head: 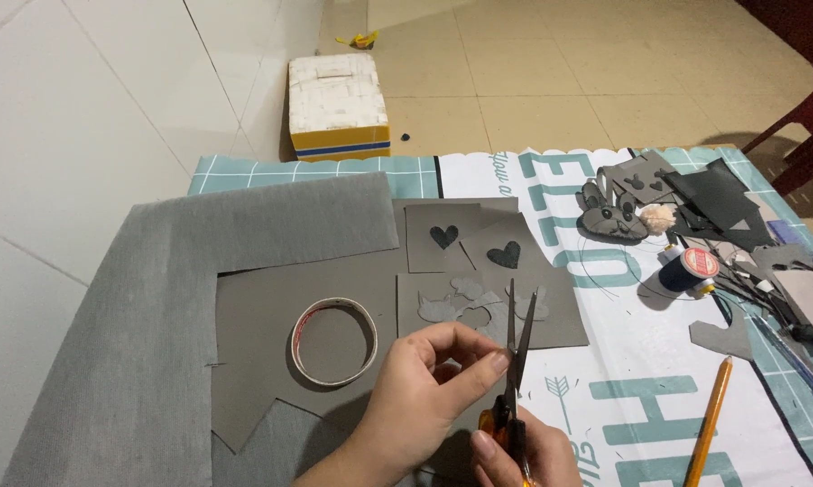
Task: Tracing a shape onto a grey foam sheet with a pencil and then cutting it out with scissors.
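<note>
Grey felt is the working material here. My left hand [429, 383] pinches a small grey felt piece [449, 368] between thumb and fingers [492, 363]; the piece is mostly hidden behind them, so its outline cannot be told. My right hand [515, 455] grips the orange handles of the scissors [517, 352], blades parted in a narrow V and pointing away from me, tips over the grey felt sheet [334, 307].

Procedure, as I judge it: keep the piece close to the blade pivot, where the cut is best controlled. Turn the felt, not the scissors, when following a curve. Close the blades in short strokes and stop short of the tips. Keep the left fingertips clear of the cutting line; at present the forefinger lies just beside the blades, almost touching.

Position: the felt piece sits left of the blades, held above the tabletop [641, 361]. Cut-out felt shapes [465, 302] lie beyond my fingers, and a tape ring [334, 341] lies to the left on the sheet. A pencil [709, 424] lies well to the right.
</note>
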